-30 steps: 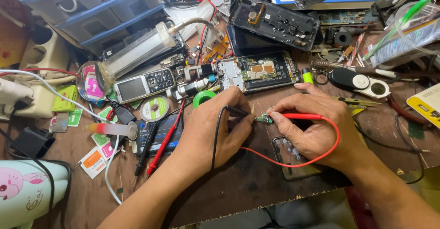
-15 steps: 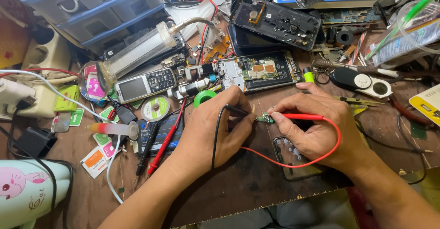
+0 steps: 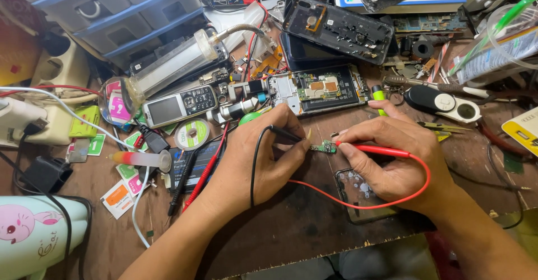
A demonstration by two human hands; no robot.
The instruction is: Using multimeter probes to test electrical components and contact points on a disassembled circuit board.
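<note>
My left hand (image 3: 259, 159) grips a black test probe (image 3: 284, 134), its tip resting on a tiny green circuit board (image 3: 323, 146) on the brown workbench (image 3: 291, 229). My right hand (image 3: 392, 162) holds a red test probe (image 3: 372, 149) whose tip touches the same small board from the right. The red lead (image 3: 358, 204) loops under my right wrist. The black lead (image 3: 253, 168) runs down over my left hand. Just beyond the hands lies an opened phone with its circuit board exposed (image 3: 316, 88).
A black phone back cover (image 3: 339, 29) lies at the back. A grey keypad phone (image 3: 179, 105), a solder wick reel (image 3: 191, 133), blue drawers (image 3: 120, 8), a syringe-like tube (image 3: 174, 64), tweezers (image 3: 434, 127) and stickers crowd the bench. A clear glass panel (image 3: 358, 193) lies under my right hand.
</note>
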